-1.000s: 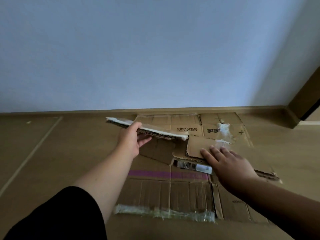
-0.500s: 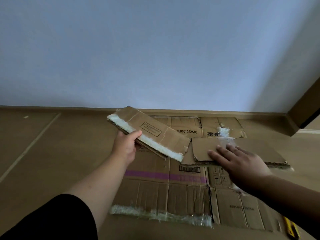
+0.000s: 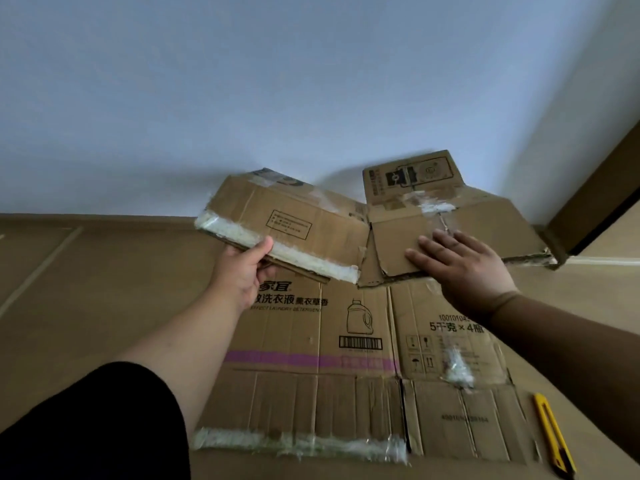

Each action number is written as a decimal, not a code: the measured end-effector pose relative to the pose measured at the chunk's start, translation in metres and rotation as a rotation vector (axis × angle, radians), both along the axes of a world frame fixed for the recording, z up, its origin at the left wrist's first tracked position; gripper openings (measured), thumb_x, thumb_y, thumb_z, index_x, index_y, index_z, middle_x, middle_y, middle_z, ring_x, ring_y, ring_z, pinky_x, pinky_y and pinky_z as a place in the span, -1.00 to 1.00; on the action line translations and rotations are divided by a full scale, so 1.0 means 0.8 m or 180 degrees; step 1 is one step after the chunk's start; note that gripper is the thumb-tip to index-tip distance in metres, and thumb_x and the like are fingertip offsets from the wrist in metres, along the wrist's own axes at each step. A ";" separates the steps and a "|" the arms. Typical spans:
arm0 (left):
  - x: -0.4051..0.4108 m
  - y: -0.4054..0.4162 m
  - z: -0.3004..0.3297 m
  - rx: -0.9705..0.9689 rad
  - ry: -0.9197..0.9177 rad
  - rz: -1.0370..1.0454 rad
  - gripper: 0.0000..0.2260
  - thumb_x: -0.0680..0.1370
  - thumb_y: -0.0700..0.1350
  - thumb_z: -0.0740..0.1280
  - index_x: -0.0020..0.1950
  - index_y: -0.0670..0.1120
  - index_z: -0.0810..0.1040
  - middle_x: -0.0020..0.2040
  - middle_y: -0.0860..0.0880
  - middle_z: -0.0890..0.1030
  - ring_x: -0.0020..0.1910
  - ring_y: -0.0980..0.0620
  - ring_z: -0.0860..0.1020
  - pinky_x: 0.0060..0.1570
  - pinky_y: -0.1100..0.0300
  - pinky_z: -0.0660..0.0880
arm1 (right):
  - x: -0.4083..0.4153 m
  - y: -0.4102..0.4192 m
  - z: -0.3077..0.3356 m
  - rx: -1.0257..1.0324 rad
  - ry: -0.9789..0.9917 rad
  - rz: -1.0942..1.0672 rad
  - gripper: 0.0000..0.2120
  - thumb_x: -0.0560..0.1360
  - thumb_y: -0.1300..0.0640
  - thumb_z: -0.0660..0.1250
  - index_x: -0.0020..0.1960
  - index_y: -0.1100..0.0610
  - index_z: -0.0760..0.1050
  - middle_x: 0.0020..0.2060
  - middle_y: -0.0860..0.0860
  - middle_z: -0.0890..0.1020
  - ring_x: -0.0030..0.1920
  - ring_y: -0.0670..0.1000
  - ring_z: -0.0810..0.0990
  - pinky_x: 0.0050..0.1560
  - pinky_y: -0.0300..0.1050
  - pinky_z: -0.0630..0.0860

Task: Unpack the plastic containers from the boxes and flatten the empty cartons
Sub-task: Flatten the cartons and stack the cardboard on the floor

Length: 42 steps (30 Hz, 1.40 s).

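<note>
A brown carton lies flattened on the floor by the wall (laundry detergent print, pink stripe, torn tape along its edges). Its far flaps are raised. The left hand pinches the taped left flap, thumb on top; the right hand presses flat, fingers spread, on the right flap. What looks like a yellow box cutter lies just right of the carton.

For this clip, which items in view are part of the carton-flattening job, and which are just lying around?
Part of the job:
- brown taped cardboard carton, lifted by the left hand
- right hand, fingers flat on that carton
- flattened brown detergent carton on the floor

Lying about:
- yellow utility knife on the floor, right of the flattened carton
</note>
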<state>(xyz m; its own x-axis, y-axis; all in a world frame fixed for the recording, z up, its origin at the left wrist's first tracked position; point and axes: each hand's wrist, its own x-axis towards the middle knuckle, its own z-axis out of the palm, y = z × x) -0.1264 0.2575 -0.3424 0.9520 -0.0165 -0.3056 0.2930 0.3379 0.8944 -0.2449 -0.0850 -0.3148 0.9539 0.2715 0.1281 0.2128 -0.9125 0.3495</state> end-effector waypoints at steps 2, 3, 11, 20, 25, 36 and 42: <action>-0.013 0.001 -0.041 0.0019 0.0243 0.0024 -0.72 0.50 -0.22 0.46 0.18 -0.14 0.53 0.06 -0.15 0.68 -0.12 -0.03 0.69 -0.40 0.24 0.59 | -0.011 -0.001 -0.042 0.0088 0.0180 -0.0008 -0.45 0.47 0.20 0.05 0.40 0.01 0.49 0.30 0.11 0.58 0.28 0.21 0.58 0.29 0.22 0.46; -0.023 0.003 -0.062 0.0058 0.0392 0.0055 -0.73 0.50 -0.23 0.45 0.18 -0.13 0.53 0.08 -0.15 0.67 -0.11 -0.04 0.68 -0.41 0.24 0.59 | -0.019 0.000 -0.063 0.0144 0.0267 0.0003 -0.47 0.45 0.21 0.14 0.40 0.00 0.48 0.29 0.11 0.59 0.26 0.20 0.59 0.27 0.22 0.48; -0.100 0.011 -0.157 0.0495 0.1270 0.0012 -0.75 0.49 -0.21 0.47 0.09 -0.31 0.56 0.02 -0.23 0.65 -0.18 -0.07 0.68 -0.39 0.21 0.61 | -0.095 0.035 -0.175 0.0357 0.0976 -0.0198 -0.44 0.38 0.17 0.11 0.34 -0.02 0.54 0.21 0.10 0.65 0.19 0.17 0.64 0.17 0.15 0.54; -0.157 0.012 -0.182 0.2195 0.1719 -0.0343 -0.51 0.50 0.01 0.47 0.30 -0.22 0.45 0.23 -0.21 0.57 0.12 -0.21 0.60 -0.01 -0.02 0.61 | -0.146 0.061 -0.208 0.0407 0.1792 -0.0526 -0.25 0.60 0.20 0.20 0.61 -0.12 -0.16 0.60 0.03 0.09 0.57 0.09 0.11 0.51 0.02 0.15; -0.181 0.021 -0.187 0.4423 0.1816 -0.1739 -0.02 0.44 0.45 0.24 0.57 -0.24 0.10 0.54 -0.24 0.24 0.46 -0.26 0.31 0.38 -0.08 0.34 | -0.159 0.055 -0.222 0.0276 0.2220 -0.0640 -0.21 0.63 -0.01 0.22 0.58 -0.11 -0.30 0.61 0.06 -0.13 0.60 0.09 -0.13 0.55 0.13 -0.01; -0.200 0.007 -0.195 0.5028 0.0745 -0.2703 0.09 0.42 0.52 0.07 0.52 -0.19 -0.43 0.55 -0.17 -0.38 0.55 -0.15 -0.32 0.53 -0.10 -0.23 | -0.173 0.051 -0.222 0.0535 0.2215 -0.0776 -0.24 0.60 -0.27 0.10 0.58 -0.11 -0.30 0.60 0.03 -0.16 0.59 0.06 -0.19 0.55 0.13 -0.11; -0.201 -0.022 -0.208 0.5070 0.0443 -0.3026 0.08 0.41 0.53 0.08 0.55 -0.14 -0.38 0.58 -0.16 -0.32 0.57 -0.16 -0.26 0.54 -0.13 -0.12 | -0.200 0.006 -0.229 0.0725 0.2171 -0.1268 -0.24 0.59 -0.31 0.08 0.59 -0.11 -0.27 0.61 0.00 -0.13 0.60 0.02 -0.16 0.55 0.11 -0.09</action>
